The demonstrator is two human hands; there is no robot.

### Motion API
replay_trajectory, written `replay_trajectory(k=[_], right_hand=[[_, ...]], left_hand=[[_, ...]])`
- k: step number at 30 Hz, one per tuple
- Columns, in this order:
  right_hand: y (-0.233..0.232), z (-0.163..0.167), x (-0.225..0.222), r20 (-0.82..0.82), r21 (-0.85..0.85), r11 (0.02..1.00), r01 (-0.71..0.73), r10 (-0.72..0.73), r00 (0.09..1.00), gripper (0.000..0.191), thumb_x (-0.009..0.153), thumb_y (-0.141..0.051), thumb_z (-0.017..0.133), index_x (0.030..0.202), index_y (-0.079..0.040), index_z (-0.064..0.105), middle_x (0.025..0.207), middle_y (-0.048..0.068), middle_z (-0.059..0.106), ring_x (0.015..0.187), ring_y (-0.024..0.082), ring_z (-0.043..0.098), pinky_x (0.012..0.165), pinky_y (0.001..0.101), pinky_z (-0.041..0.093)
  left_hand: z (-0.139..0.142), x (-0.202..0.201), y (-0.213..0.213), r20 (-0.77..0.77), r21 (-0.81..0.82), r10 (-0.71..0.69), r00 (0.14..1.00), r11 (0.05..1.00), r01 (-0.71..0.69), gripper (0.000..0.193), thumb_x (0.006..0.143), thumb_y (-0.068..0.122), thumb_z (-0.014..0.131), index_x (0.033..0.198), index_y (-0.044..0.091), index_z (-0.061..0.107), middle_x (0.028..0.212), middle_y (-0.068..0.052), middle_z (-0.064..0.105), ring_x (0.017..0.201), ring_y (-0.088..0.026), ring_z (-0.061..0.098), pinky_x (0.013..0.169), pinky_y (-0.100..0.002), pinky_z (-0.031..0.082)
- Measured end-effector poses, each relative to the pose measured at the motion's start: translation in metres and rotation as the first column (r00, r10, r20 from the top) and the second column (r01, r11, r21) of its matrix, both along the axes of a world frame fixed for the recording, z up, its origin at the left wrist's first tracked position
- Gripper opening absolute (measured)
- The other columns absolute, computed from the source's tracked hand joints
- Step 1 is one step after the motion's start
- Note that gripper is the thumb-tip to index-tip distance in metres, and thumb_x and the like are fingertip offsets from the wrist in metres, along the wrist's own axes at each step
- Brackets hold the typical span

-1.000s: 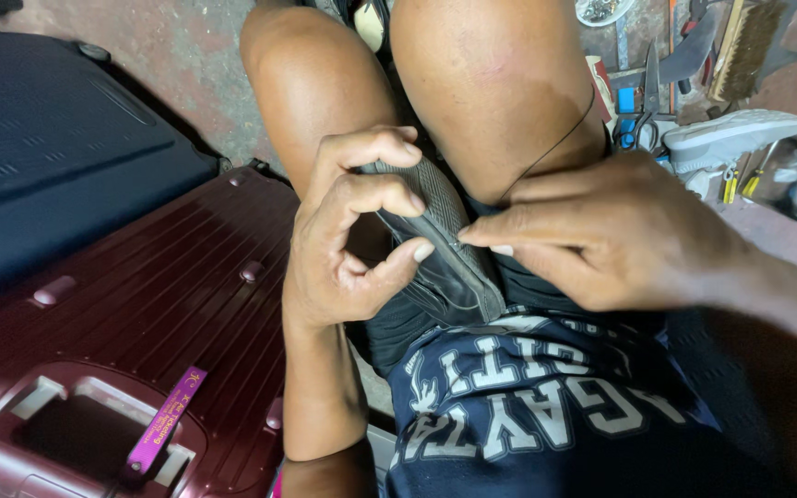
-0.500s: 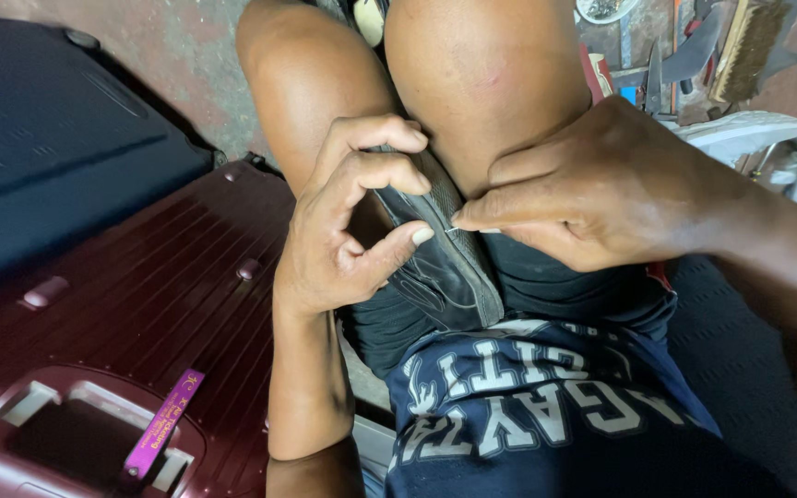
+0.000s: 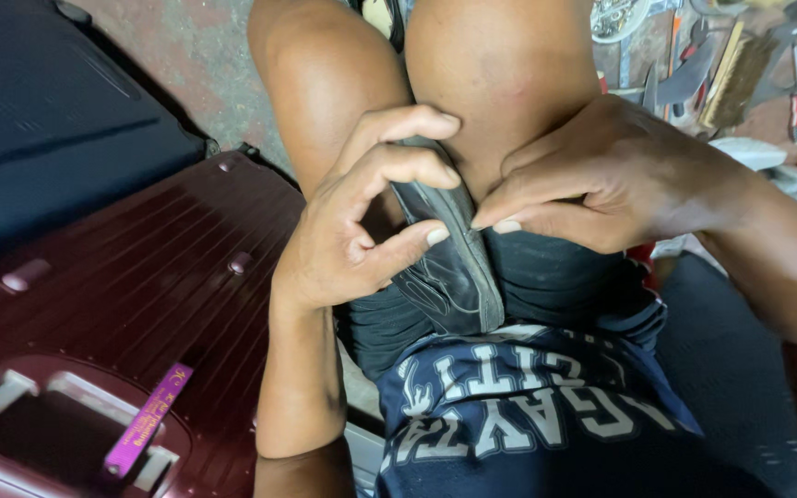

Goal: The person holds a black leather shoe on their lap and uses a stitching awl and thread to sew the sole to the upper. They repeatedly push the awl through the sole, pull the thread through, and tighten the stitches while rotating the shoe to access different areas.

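Observation:
A dark grey leather piece [image 3: 449, 267] with stitched seams lies on my lap between my knees. My left hand [image 3: 362, 221] curls around its left edge, thumb and fingers pinching the leather. My right hand [image 3: 601, 180] pinches the upper right edge of the same piece with fingertips, just below my right knee. Part of the leather is hidden under both hands. I wear dark shorts and a navy shirt with white lettering.
A maroon ribbed hard-shell suitcase [image 3: 122, 304] with a purple tag [image 3: 145, 420] lies at my left. A dark blue suitcase [image 3: 39, 120] sits behind it. Tools, a brush [image 3: 735, 78] and screwdrivers lie on the concrete floor at the upper right.
Both hands have shifted slightly up the leather piece toward my knees, the right hand sliding left along the edge. The view has tilted a little.

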State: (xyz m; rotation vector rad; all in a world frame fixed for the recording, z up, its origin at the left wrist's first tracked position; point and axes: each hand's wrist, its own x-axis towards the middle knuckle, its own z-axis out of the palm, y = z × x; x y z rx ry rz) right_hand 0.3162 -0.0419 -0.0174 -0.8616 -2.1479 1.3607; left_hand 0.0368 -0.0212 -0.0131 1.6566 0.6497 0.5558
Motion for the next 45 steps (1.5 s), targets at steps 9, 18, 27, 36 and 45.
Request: replay_trajectory(k=[9, 18, 27, 36, 45], right_hand=[[0.004, -0.002, -0.013, -0.084, -0.032, 0.997, -0.063, 0.060, 0.995, 0.014, 0.090, -0.016, 0.074, 0.103, -0.012, 0.077, 0.098, 0.003, 0.079, 0.078, 0.013, 0.078, 0.069, 0.0262, 0.058], [0.006, 0.003, -0.018, 0.021, 0.042, 0.994, -0.103, 0.102, 0.995, 0.014, 0.088, -0.014, 0.073, 0.101, -0.009, 0.079, 0.093, 0.004, 0.080, 0.067, 0.013, 0.075, 0.054, 0.0256, 0.057], [0.000, 0.014, -0.001, 0.004, -0.042, 0.998, -0.035, 0.035, 0.999, 0.020, 0.086, -0.008, 0.076, 0.106, -0.005, 0.075, 0.093, 0.005, 0.078, 0.082, 0.018, 0.078, 0.067, 0.0279, 0.062], [-0.004, 0.009, 0.018, 0.010, -0.083, 0.996, -0.017, 0.018, 1.000, 0.025, 0.086, -0.009, 0.075, 0.111, -0.010, 0.075, 0.097, 0.003, 0.079, 0.081, 0.014, 0.078, 0.069, 0.0255, 0.063], [-0.008, 0.007, 0.024, 0.054, -0.067, 0.998, -0.012, 0.015, 0.998, 0.027, 0.085, -0.010, 0.077, 0.112, -0.012, 0.075, 0.096, 0.003, 0.077, 0.080, 0.018, 0.076, 0.065, 0.0283, 0.058]], left_hand=[[0.001, -0.010, -0.007, -0.006, 0.005, 0.009, 1.000, 1.000, -0.009, 0.032, 0.094, 0.008, 0.076, 0.122, 0.008, 0.061, 0.149, -0.009, 0.051, 0.141, -0.023, 0.052, 0.118, -0.034, 0.040], [-0.001, -0.017, -0.010, -0.011, -0.016, -0.008, 1.000, 1.000, 0.008, 0.032, 0.099, 0.013, 0.073, 0.128, 0.009, 0.061, 0.152, -0.007, 0.050, 0.141, -0.022, 0.049, 0.123, -0.036, 0.038], [0.006, -0.011, -0.032, 0.060, 0.045, 0.257, 0.965, 0.965, -0.260, 0.050, 0.110, 0.038, 0.062, 0.147, 0.007, 0.048, 0.158, -0.009, 0.042, 0.147, -0.022, 0.040, 0.126, -0.035, 0.033], [0.000, -0.013, -0.143, -0.335, -0.501, 0.539, 0.773, 0.593, -0.630, 0.045, 0.109, 0.035, 0.050, 0.099, -0.005, 0.068, 0.090, -0.018, 0.072, 0.083, -0.021, 0.070, 0.075, -0.034, 0.060], [-0.017, -0.008, -0.167, 0.186, -0.978, 0.715, 0.674, 0.200, 0.058, 0.092, 0.101, 0.057, 0.050, 0.157, -0.012, 0.029, 0.159, -0.022, 0.042, 0.149, -0.033, 0.041, 0.126, -0.049, 0.028]])
